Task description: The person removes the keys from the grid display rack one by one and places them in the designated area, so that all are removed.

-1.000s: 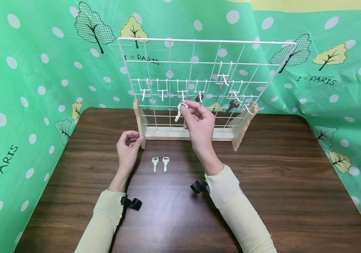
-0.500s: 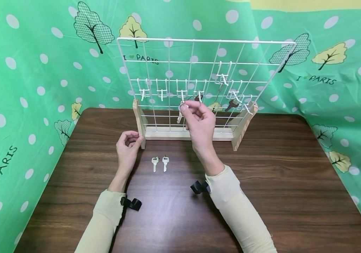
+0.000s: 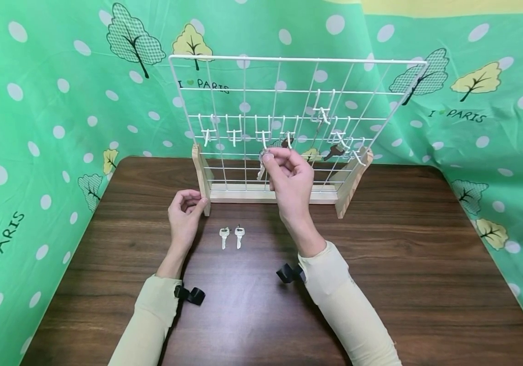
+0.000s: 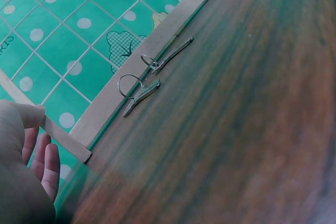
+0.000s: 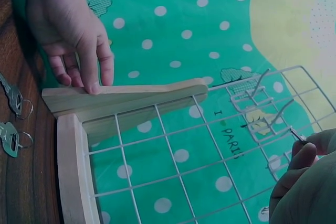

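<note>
Between the thumb and fingertips of my right hand [image 3: 292,178] is a key [image 3: 260,170] by its head and ring, blade hanging down. It is just below a white hook [image 3: 263,137] on the wire grid rack [image 3: 298,60]; whether the ring touches the hook cannot be told. My left hand [image 3: 184,216] grips the front edge of the rack's left wooden side panel [image 3: 203,178], the thumb lying on it in the right wrist view. Two silver keys, a left key [image 3: 224,238] and a right key [image 3: 239,238], lie on the table with small rings on their heads.
Dark keys hang on the rack's right half, one key [image 3: 335,151] near the right wooden panel [image 3: 353,185]. Bare hooks, such as the leftmost hook [image 3: 207,136], are on the left. The brown table [image 3: 426,264] meets a green dotted cloth [image 3: 51,101] behind.
My right hand has shifted very slightly right and down, and the held key now hangs more upright. The left hand has stayed on the panel.
</note>
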